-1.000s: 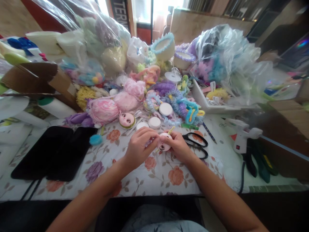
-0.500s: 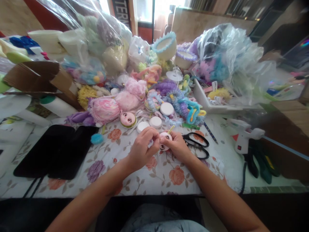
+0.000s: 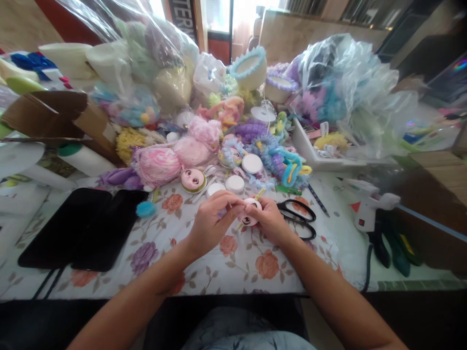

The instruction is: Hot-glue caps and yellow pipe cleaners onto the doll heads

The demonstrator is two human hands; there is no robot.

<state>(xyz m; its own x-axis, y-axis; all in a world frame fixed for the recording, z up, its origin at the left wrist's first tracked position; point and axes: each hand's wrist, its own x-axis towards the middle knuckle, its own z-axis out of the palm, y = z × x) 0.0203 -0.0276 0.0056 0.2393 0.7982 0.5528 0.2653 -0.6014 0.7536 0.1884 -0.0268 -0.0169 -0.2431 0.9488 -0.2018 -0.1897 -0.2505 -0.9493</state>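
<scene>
Table, one, under a white floral cloth (image 3: 233, 279) with orange and purple blooms. On it, to my left: two black flat devices (image 3: 65, 228) and a blue pompom (image 3: 146, 209). Along the far side: pink yarn (image 3: 158, 165), a larger painted face (image 3: 193, 180), white discs (image 3: 234, 183), a white tray (image 3: 317, 164). To my right: black-handled scissors (image 3: 308, 230), a pencil (image 3: 318, 200), a white glue gun (image 3: 365, 216). Room: bright window (image 3: 219, 17), dark lettered sign (image 3: 184, 19), pale wooden panel (image 3: 292, 36).

Item in hand: one small painted face (image 3: 251, 217), round, just above the cloth between my hands, painted side up towards me, its eyes set on a slant. A yellow strip (image 3: 260, 193) juts from its upper right edge and yellow shows at its lower left, a line slanting across it. My right hand (image 3: 272, 221) grips it, thumb over the front; my left hand (image 3: 215, 221) has thumb and forefinger pinched at its left edge; what they pinch, I cannot tell.
</scene>
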